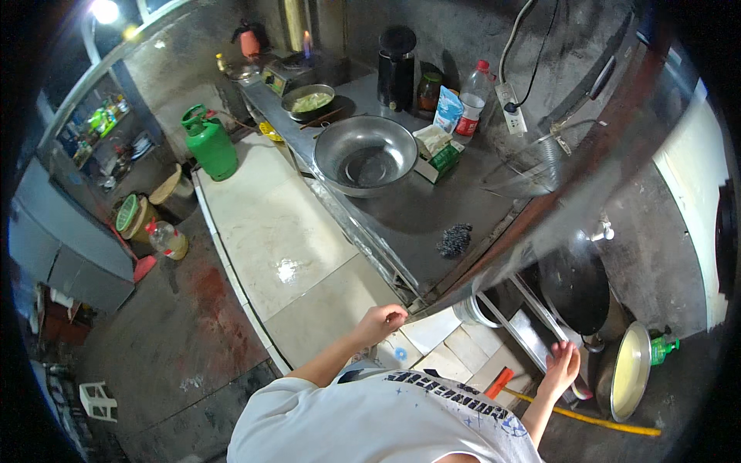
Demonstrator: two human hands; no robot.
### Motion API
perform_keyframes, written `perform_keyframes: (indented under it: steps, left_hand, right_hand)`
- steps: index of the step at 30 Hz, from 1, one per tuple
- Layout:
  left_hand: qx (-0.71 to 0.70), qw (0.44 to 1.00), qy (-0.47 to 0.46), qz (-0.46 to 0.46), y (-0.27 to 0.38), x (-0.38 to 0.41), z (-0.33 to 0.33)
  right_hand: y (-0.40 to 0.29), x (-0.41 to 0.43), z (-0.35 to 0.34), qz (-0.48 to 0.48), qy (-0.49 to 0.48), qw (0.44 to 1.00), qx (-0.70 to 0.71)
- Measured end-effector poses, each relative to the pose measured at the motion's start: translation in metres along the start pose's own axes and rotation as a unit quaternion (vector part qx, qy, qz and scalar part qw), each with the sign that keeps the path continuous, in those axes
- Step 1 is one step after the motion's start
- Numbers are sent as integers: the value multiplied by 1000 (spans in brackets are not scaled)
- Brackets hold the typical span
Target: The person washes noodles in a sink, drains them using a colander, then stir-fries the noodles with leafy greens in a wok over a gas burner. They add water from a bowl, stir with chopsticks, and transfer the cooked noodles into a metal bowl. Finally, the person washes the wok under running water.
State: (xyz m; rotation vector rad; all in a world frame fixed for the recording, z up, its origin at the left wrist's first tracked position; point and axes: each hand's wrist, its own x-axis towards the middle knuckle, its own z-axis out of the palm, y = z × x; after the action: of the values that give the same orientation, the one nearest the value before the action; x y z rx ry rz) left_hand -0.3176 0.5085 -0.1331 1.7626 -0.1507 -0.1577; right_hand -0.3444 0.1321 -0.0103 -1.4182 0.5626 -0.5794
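Note:
My left hand [384, 322] hovers by the near end of the dark counter [399, 217], its fingers curled inward with nothing visible in them. To the right, my right hand [561, 362] is raised near a metal rack [538, 307], fingers loosely bent and apart; I see nothing held. A wide steel basin [366, 156] sits on the counter, no food visible inside. Behind it, a pan [308, 103] holds pale green food. Closer to me lies a dark scouring pad [454, 240]. A green carton [443, 162] with white contents stands beside the basin.
A gas stove [289, 70] has a lit flame at the far end. A green gas cylinder [211, 144] stands on the tiled ledge [278, 231]. A dark wok [573, 283], a basin with a yellowish inside [632, 373] and a yellow stick [608, 425] are at right.

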Motion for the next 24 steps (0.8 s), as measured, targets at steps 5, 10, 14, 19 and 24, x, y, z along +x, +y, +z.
perform_keyframes:
  steps: [5,10,14,19,24]
  left_hand:
    - [-143,990,7,-17,-7,34,-46]
    - [-48,998,-3,-39,12,73,-81]
    - [54,977,0,207,45,128,-46]
    - [252,914,13,318,43,203,10]
    - [351,889,-44,292,28,198,27]
  right_hand:
    - [-63,-54,104,-288,-95,945,-120]
    - [-94,-87,192,-433,-180,874,-123]
    - [-75,-99,193,-275,-161,876,-362]
    - [-79,-108,220,-267,-137,901,-314]
    - [-94,-89,198,-369,-225,796,-425]
